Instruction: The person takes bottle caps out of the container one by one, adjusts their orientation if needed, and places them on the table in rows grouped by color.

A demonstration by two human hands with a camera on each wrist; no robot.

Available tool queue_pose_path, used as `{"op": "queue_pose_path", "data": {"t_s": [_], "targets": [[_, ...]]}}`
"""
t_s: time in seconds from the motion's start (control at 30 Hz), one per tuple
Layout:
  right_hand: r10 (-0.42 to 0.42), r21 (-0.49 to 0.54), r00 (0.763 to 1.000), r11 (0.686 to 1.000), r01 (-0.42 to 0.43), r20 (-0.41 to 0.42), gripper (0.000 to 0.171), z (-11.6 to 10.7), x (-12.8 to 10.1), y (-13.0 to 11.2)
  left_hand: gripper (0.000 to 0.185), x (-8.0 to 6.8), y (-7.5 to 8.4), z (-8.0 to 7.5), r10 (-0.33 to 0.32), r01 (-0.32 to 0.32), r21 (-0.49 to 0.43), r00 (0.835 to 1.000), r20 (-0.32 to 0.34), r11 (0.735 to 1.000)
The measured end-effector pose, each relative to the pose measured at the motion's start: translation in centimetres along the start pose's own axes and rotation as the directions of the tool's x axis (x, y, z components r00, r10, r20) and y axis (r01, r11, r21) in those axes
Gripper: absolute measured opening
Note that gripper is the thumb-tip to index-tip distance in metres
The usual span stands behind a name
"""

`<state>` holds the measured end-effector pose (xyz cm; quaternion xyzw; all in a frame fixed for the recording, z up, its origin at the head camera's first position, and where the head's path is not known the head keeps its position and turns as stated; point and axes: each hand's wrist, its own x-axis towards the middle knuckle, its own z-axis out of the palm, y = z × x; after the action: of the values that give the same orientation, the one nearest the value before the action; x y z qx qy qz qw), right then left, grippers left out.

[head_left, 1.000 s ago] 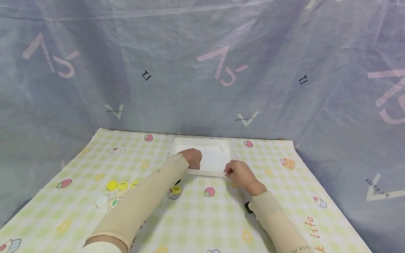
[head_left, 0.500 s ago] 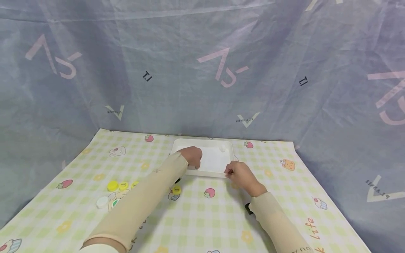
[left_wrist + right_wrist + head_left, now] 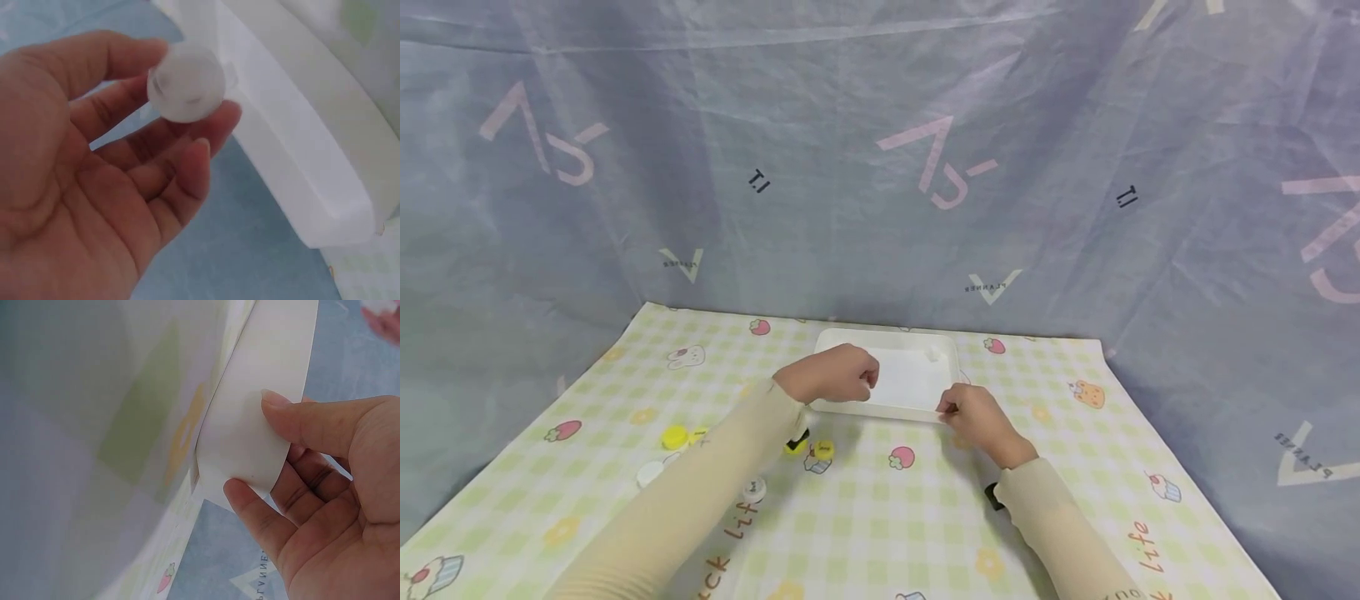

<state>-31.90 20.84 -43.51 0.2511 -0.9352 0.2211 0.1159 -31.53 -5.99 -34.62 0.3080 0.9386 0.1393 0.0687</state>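
Left hand (image 3: 94,181) pinches a round translucent white plastic bottle cap (image 3: 186,82) at its fingertips, just above the shallow white plastic tray (image 3: 917,410); right hand (image 3: 973,417) grips the near corner; placing step, next needs a release over the tray

Left hand (image 3: 833,372): withdrawn from inside the white tray (image 3: 917,412) toward 7 o'clock; now raised over the tray's near-left corner, where earlier it reached down into the tray.

White bottle cap (image 3: 185,82): now pinched at the left hand's fingertips, shown in the left wrist view.

Left forearm: swung toward 7 o'clock, uncovering a yellow cap (image 3: 795,447) and a small white cap (image 3: 754,488) on the tablecloth (image 3: 880,517), both hidden before.

Camera: shifted slightly; yellow caps at 9 o'clock partly covered by the sleeve.
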Motion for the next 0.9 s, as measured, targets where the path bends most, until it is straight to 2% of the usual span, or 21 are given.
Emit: {"op": "queue_pose_path", "data": {"t_s": [0.07,0.3,0.47,0.63,0.9], "targets": [[0.005,0.000,1.000,1.000,-0.005,0.005,0.015,0.0,-0.1,0.0,0.013,-1.5,-0.2,-0.1,0.013,-0.013,-0.026,1.000,-0.014,1.000],[0.007,0.014,1.000,1.000,-0.007,-0.008,0.017,-0.4,-0.1,0.0,0.012,-6.7,-0.7,0.1,-0.009,0.008,-0.089,1.000,-0.015,0.996],[-0.001,-0.001,1.000,1.000,0.001,0.001,0.016,-0.4,0.0,0.1,0.017,-9.4,-1.2,1.6,-0.034,0.034,-0.121,0.999,0.008,0.992],[-0.002,0.012,1.000,1.000,0.002,-0.002,0.017,-0.3,0.0,0.2,0.026,-11.0,-1.8,3.8,-0.073,0.077,-0.175,0.997,0.029,0.982],[-0.007,0.006,1.000,1.000,0.007,0.004,0.016,0.0,-0.1,0.0,0.034,-12.3,-2.1,6.3,-0.139,0.147,-0.183,0.989,0.054,0.972]]}}
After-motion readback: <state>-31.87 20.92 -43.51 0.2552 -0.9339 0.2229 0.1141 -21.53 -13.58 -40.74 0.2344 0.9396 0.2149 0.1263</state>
